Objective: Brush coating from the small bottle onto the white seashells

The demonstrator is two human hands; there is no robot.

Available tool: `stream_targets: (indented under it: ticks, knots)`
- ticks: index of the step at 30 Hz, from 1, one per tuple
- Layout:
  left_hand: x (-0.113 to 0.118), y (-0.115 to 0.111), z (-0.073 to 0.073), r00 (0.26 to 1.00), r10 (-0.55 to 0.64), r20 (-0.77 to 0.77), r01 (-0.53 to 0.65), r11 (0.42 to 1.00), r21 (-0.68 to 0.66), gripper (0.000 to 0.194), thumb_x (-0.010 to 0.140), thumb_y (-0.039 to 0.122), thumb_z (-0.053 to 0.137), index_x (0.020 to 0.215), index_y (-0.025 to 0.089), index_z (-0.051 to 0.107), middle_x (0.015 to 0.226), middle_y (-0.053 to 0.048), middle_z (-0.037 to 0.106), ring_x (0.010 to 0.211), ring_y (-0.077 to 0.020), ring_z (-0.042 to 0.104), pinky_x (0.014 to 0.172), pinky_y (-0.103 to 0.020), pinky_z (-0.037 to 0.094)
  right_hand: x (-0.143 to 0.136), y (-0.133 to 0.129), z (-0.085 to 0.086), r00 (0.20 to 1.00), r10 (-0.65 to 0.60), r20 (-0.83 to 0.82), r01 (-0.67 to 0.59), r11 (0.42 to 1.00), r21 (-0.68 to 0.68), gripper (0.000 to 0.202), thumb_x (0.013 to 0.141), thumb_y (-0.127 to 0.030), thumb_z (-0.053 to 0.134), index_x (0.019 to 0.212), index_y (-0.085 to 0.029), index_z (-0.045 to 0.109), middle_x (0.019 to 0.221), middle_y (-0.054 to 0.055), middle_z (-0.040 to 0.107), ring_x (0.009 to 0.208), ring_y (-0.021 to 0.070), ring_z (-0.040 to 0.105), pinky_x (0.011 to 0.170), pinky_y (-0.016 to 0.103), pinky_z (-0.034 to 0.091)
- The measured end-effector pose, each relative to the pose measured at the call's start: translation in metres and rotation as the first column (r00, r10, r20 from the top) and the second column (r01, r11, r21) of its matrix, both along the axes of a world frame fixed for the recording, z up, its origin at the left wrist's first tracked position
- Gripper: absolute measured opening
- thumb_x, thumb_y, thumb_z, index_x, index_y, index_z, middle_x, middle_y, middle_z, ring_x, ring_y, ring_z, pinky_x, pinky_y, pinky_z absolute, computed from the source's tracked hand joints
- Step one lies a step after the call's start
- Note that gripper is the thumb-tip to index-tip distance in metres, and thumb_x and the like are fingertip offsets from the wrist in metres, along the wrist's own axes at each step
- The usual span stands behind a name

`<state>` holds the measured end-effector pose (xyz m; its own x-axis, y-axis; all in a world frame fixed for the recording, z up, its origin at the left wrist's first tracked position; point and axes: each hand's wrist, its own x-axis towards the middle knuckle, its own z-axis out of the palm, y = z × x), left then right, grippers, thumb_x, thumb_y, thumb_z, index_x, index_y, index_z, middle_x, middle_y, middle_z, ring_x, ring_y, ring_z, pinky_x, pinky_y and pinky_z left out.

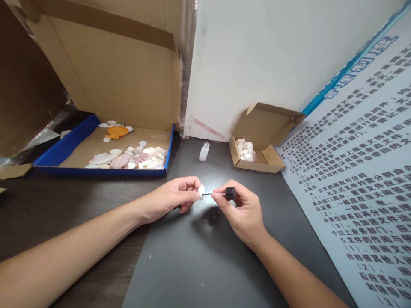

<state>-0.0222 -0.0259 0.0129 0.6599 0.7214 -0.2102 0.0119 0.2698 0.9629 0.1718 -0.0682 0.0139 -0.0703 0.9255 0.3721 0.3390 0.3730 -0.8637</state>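
Pinched in my left hand (175,197) is a small white seashell (201,190), held upright over the dark mat. My right hand (242,210) grips a brush (208,194) by its thin stem, and the brush's black cap (230,193) sticks up past my fingers. The dark brush tip touches or nearly touches the shell's lower edge. Beyond my hands stands a small whitish bottle (204,152) with its mouth uncapped.
To the left, a blue-edged box (105,172) with a raised lid holds many white and pinkish shells and an orange piece (117,132). A small cardboard box (236,160) of shells sits back right. A printed board (346,149) leans along the right.
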Motion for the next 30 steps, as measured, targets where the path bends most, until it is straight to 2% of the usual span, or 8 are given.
stream_targets:
  ticks: [7, 13, 18, 24, 27, 30]
  knots:
    - [-0.0002, -0.0009, 0.0037, 0.999, -0.008, -0.032, 0.008, 1.000, 0.020, 0.020, 0.083, 0.034, 0.062, 0.082, 0.019, 0.050, 0.053, 0.007, 0.044, 0.051, -0.0087, 0.037, 0.053, -0.024, 0.024, -0.0005, 0.0012, -0.0007, 1.000, -0.011, 0.026, 0.011, 1.000, 0.006, 0.014, 0.084, -0.030, 0.067, 0.074, -0.020, 0.066, 0.063, -0.001, 0.059, 0.055, 0.0123, 0.051, 0.049, 0.023, 0.042]
    - [0.0000, -0.0009, 0.0028, 0.999, -0.008, -0.037, 0.009, 1.000, 0.018, 0.025, 0.083, 0.039, 0.065, 0.083, 0.019, 0.051, 0.053, 0.008, 0.043, 0.051, -0.0080, 0.036, 0.054, -0.024, 0.023, 0.0011, 0.0022, -0.0003, 0.997, -0.071, 0.021, 0.071, 0.997, 0.019, 0.014, 0.085, -0.027, 0.065, 0.073, -0.020, 0.065, 0.066, 0.000, 0.062, 0.058, 0.0129, 0.052, 0.052, 0.023, 0.044]
    - [0.0001, -0.0004, 0.0028, 0.999, -0.012, -0.049, 0.013, 1.000, 0.022, 0.027, 0.082, 0.043, 0.066, 0.083, 0.019, 0.051, 0.055, 0.008, 0.043, 0.050, -0.0080, 0.037, 0.053, -0.024, 0.023, 0.0005, -0.0002, 0.0004, 0.999, -0.045, -0.027, 0.045, 0.999, 0.024, 0.013, 0.084, -0.029, 0.066, 0.074, -0.020, 0.065, 0.065, -0.001, 0.063, 0.057, 0.0128, 0.054, 0.052, 0.023, 0.043]
    - [-0.0003, 0.0002, 0.0031, 0.999, -0.030, -0.045, 0.032, 0.998, 0.047, 0.026, 0.082, 0.042, 0.065, 0.083, 0.019, 0.054, 0.058, 0.007, 0.045, 0.052, -0.0077, 0.038, 0.053, -0.023, 0.024, -0.0002, 0.0021, -0.0020, 0.998, -0.049, 0.033, 0.050, 0.998, -0.038, 0.016, 0.085, -0.031, 0.066, 0.074, -0.020, 0.066, 0.064, -0.001, 0.062, 0.056, 0.0120, 0.052, 0.051, 0.022, 0.043]
    - [-0.0001, -0.0001, 0.0038, 0.998, -0.035, -0.061, 0.038, 0.998, 0.051, 0.026, 0.082, 0.043, 0.065, 0.084, 0.019, 0.056, 0.058, 0.007, 0.045, 0.052, -0.0077, 0.038, 0.054, -0.023, 0.025, 0.0011, 0.0027, -0.0014, 0.995, -0.090, 0.036, 0.091, 0.996, -0.021, 0.016, 0.085, -0.030, 0.065, 0.073, -0.019, 0.066, 0.064, 0.000, 0.063, 0.056, 0.0123, 0.052, 0.051, 0.023, 0.044]
    - [0.0004, -0.0006, 0.0050, 0.997, -0.030, -0.077, 0.034, 0.998, 0.054, 0.028, 0.081, 0.045, 0.065, 0.084, 0.019, 0.056, 0.057, 0.007, 0.043, 0.052, -0.0085, 0.037, 0.053, -0.024, 0.024, 0.0009, 0.0013, 0.0006, 0.998, -0.062, 0.018, 0.062, 0.998, 0.004, 0.017, 0.084, -0.031, 0.066, 0.072, -0.020, 0.066, 0.063, 0.000, 0.063, 0.055, 0.0128, 0.053, 0.050, 0.023, 0.044]
